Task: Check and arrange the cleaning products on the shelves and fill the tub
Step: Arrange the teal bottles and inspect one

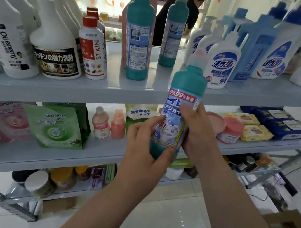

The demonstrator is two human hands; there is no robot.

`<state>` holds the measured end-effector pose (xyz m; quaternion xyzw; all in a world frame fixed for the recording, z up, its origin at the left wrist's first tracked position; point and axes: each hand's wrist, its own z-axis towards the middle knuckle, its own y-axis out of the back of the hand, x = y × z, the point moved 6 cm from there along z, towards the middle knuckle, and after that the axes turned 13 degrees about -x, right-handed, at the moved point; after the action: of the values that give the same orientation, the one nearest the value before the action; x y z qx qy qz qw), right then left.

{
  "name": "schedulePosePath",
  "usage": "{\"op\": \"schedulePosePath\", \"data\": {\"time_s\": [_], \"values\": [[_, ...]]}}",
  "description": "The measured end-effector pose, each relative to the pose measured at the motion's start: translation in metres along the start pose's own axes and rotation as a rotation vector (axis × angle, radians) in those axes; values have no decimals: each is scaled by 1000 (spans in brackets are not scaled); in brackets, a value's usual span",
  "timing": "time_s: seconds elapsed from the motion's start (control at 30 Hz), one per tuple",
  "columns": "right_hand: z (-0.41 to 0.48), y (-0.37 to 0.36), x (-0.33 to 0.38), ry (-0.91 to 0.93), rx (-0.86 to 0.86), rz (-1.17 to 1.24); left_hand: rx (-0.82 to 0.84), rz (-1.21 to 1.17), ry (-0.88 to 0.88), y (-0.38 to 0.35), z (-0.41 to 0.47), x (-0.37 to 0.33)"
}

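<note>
Head view: just right of centre, a teal bottle (185, 91) with a blurred pale cap is held upright in front of the shelves by both hands. The left hand (142, 148) curls round its lower body from 8 o'clock. The right hand (197, 136) wraps the label from 4 o'clock; together they hide the base and part of the print. Toward 12 o'clock a nearer matching bottle (140, 43) and a farther matching bottle (173, 36) stand on the top shelf (92, 90). At 7 o'clock the jars (37, 181) are too blurred to read.

Two bottles (140, 43) on shelf (111, 88), pouches (56, 127) below.
</note>
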<state>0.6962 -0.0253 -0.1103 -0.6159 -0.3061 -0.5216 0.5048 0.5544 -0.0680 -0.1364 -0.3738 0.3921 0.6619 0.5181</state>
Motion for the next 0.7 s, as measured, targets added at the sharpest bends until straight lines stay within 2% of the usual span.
{"op": "schedulePosePath", "data": {"time_s": [0.13, 0.27, 0.33, 0.4, 0.53, 0.63, 0.7], "values": [[30, 0, 28, 132, -24, -61, -30, 107, -147, -18, 33, -13], [58, 6, 63, 334, -97, -165, 55, 217, -252, -34, 95, -24], [74, 10, 75, 412, -126, -237, -19, 275, -276, -39, 134, -29], [91, 11, 82, 474, -137, -274, -77, 290, -240, -51, 171, -33], [118, 11, 84, 539, -176, -219, -66, 444, -175, -95, 240, -26], [130, 8, 84, 577, -175, -215, -54, 414, 20, -117, 274, -16], [136, 7, 83, 599, -163, -222, -55, 271, 117, -129, 283, -19]]}}
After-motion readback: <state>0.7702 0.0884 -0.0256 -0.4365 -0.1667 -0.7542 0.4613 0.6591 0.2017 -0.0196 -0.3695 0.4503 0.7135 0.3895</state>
